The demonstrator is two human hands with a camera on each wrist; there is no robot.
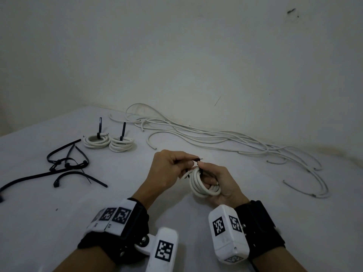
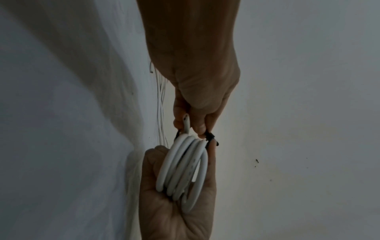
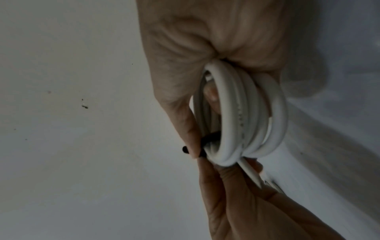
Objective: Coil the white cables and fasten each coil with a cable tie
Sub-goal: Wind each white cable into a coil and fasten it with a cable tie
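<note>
Your right hand (image 1: pixel 220 179) grips the white coil (image 1: pixel 204 183), thumb pinning the black cable tie (image 2: pixel 210 138); your left hand (image 1: pixel 169 169) pinches the tie's tail, hands touching

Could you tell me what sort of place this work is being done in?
Probably a plain indoor room used as a makeshift workbench, though little shows. A surface covered in pale cloth meets a bare, scuffed wall, and on it lie loose white cables and black cable ties.
</note>
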